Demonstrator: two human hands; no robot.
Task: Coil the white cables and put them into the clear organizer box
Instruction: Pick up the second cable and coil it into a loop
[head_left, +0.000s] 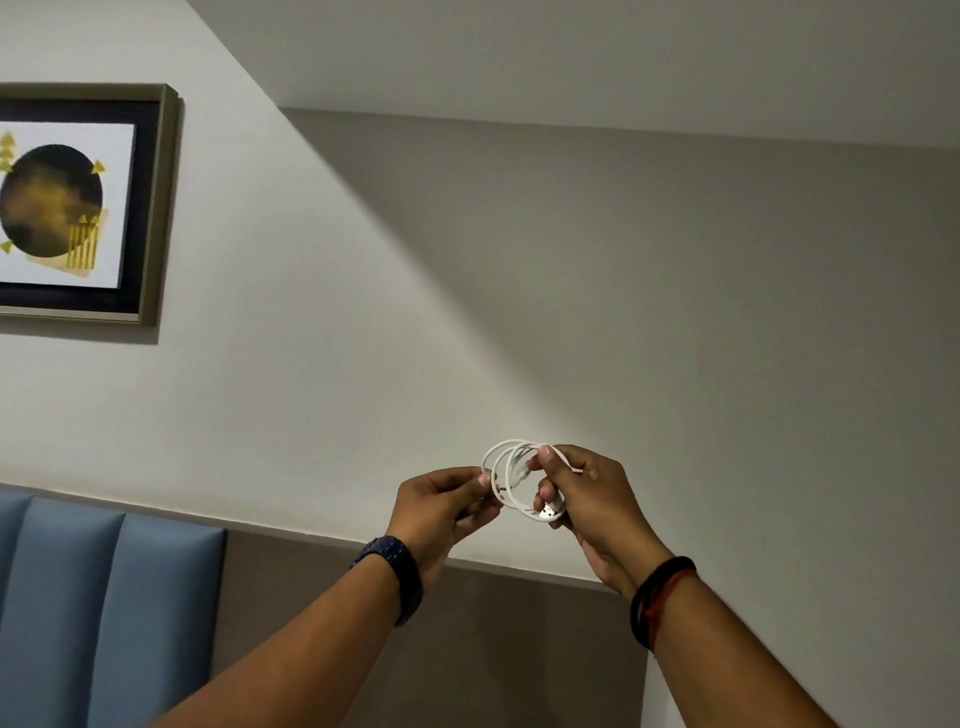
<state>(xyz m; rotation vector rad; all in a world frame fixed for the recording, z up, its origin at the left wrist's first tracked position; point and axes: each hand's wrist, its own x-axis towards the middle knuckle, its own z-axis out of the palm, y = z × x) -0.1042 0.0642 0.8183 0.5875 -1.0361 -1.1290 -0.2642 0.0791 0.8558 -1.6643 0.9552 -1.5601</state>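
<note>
White cable (511, 475) coiled in small loops, held up mid-air, well right of and below the framed picture (83, 205). Left hand (441, 512) pinches the loops' left side; right hand (582, 493) grips the right side, USB plug (549, 511) at its fingers.

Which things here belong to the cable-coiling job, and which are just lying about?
Job:
white cable, coiled in loops
left hand, pinching the coil
right hand, gripping the coil and its plug end

Just there:
framed picture on the wall
blue padded panel
wristwatch
wrist bands
</note>
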